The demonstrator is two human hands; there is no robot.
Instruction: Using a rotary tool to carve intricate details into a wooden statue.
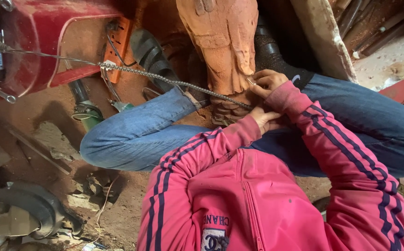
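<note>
against the base of the carved wooden figure (pixel 223 51), left hand (pixel 263 118) and right hand (pixel 268 81) pinch the flexible shaft (pixel 174 82), fingers closed; a slip could gouge the carving.

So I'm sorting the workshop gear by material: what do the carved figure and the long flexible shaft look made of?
The carved figure looks like bare, unvarnished wood: matt reddish-brown with cut facets, dusted like the floor around it. The flexible shaft seems to be coiled metal, grey with a ribbed spiral surface and dull glints; both hands, left hand and right hand, meet at its end.
</note>
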